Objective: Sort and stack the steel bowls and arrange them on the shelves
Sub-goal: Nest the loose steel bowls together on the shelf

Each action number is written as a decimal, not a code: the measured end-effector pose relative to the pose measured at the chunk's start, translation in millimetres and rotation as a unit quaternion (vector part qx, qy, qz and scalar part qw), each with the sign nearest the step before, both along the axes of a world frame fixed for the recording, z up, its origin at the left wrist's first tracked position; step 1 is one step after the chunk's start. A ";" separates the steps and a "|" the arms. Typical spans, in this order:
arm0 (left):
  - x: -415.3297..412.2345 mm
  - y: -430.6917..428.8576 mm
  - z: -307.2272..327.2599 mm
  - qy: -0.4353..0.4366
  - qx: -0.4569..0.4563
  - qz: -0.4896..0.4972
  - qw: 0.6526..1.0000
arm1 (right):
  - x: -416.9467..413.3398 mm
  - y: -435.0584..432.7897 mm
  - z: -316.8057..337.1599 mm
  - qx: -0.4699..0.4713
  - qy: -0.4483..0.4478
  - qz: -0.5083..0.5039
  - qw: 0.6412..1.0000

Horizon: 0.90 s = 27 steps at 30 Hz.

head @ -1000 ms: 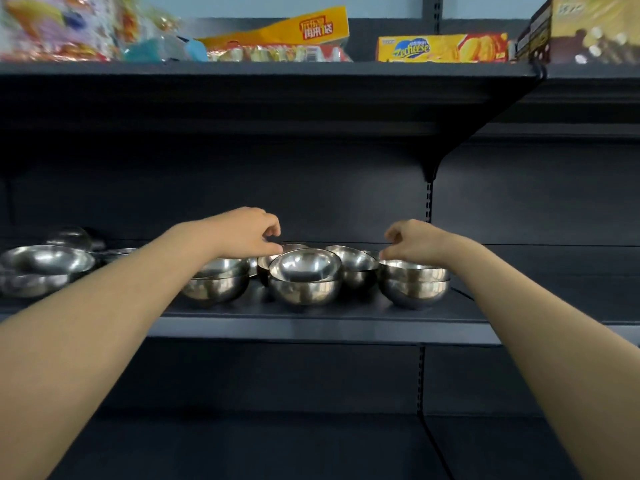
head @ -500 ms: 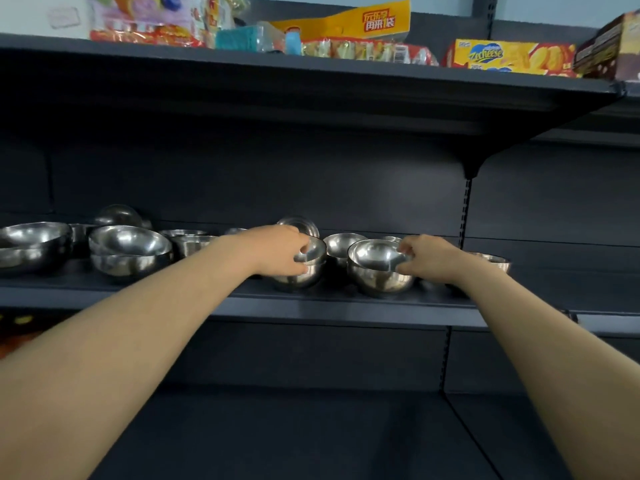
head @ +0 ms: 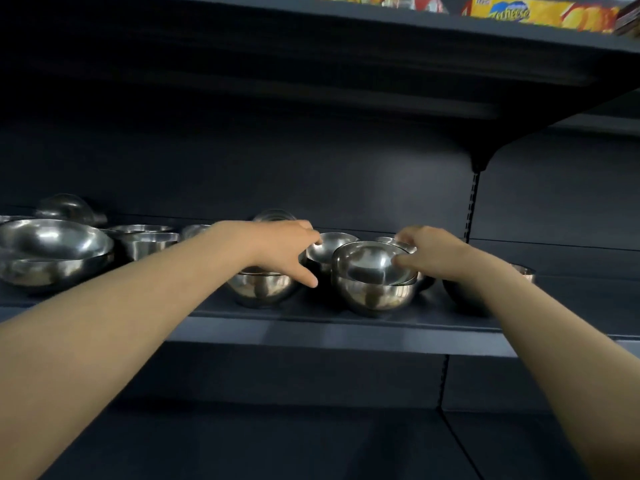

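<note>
Several steel bowls stand on the dark middle shelf point(head: 346, 332). My right hand point(head: 438, 254) pinches the right rim of a bowl point(head: 372, 263) that sits tilted inside a second bowl point(head: 375, 296) at the shelf's front. My left hand point(head: 282, 251) hovers with fingers spread over another stacked bowl point(head: 261, 289), its thumb pointing down. Its fingertips reach the rim of a smaller bowl point(head: 332, 245) behind. One more bowl point(head: 524, 271) peeks out past my right forearm.
A large bowl point(head: 52, 252) and a mid-sized bowl point(head: 149, 240) stand at the left, with an overturned bowl point(head: 65, 209) behind them. Snack boxes point(head: 540, 13) lie on the upper shelf, close overhead. A shelf upright point(head: 472, 209) runs down at the right. The bottom shelf point(head: 242, 445) lies below.
My left hand let go of the small bowl it gripped and spread its fingers toward the rear bowl. The bowl in my right hand now sits tilted in another bowl.
</note>
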<state>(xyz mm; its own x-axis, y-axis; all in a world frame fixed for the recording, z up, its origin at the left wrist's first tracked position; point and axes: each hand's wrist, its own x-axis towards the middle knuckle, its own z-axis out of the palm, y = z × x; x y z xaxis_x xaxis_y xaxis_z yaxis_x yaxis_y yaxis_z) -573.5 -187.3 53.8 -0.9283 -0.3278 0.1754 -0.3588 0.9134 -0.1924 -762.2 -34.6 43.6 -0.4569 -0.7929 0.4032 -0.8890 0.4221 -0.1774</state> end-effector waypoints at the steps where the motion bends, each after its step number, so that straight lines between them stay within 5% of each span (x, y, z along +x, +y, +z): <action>1: -7.4 -3.5 1.3 -0.004 0.013 0.001 1.000 | -6.0 -3.4 -3.0 -0.006 -0.009 0.009 1.000; 14: -56.7 -0.9 -3.5 -0.010 0.178 -0.038 0.983 | -30.6 -9.0 -26.7 -0.094 -0.125 0.098 0.983; 27: -61.9 -9.8 1.5 -0.057 0.156 -0.018 0.986 | -23.2 7.2 -20.8 -0.003 -0.244 0.124 0.962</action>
<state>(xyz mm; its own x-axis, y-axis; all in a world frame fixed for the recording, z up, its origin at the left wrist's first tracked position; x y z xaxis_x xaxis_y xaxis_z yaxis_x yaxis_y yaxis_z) -635.4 -197.2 55.3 -0.9484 -0.3152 -0.0346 -0.3169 0.9464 0.0626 -785.3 -27.4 22.7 -0.3906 -0.8999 0.1940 -0.7725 0.2058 -0.6008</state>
